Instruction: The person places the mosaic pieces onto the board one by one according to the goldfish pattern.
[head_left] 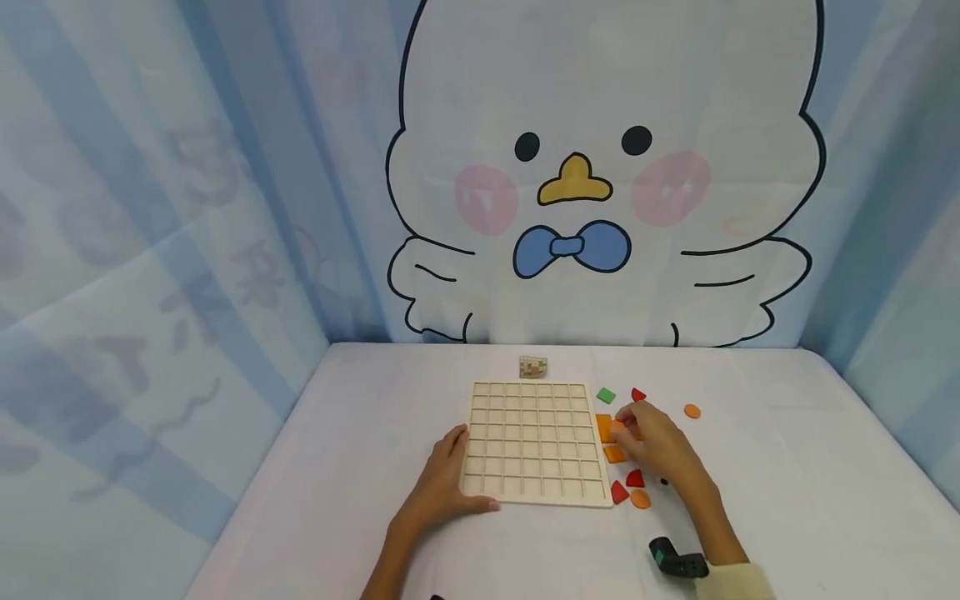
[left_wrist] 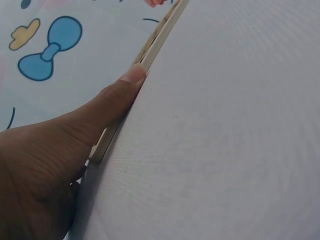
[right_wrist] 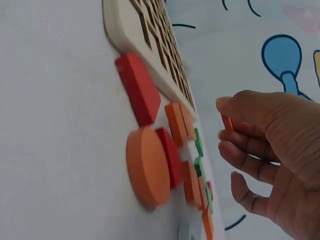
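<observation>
Orange piece [right_wrist: 227,123] is pinched in the right hand [head_left: 660,439], over more bright pieces [right_wrist: 148,166] beside the wooden grid board [head_left: 535,443]; the left hand [head_left: 441,481] grips the board's near left corner, and a still board and a gentle pinch should work best

A pale cream right sleeve [head_left: 735,582]

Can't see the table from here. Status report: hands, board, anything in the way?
Left hand holding board by a corner. Right hand pinching orange piece. Board flat, nothing in it. Loose pieces alongside, not blocking it.
</observation>
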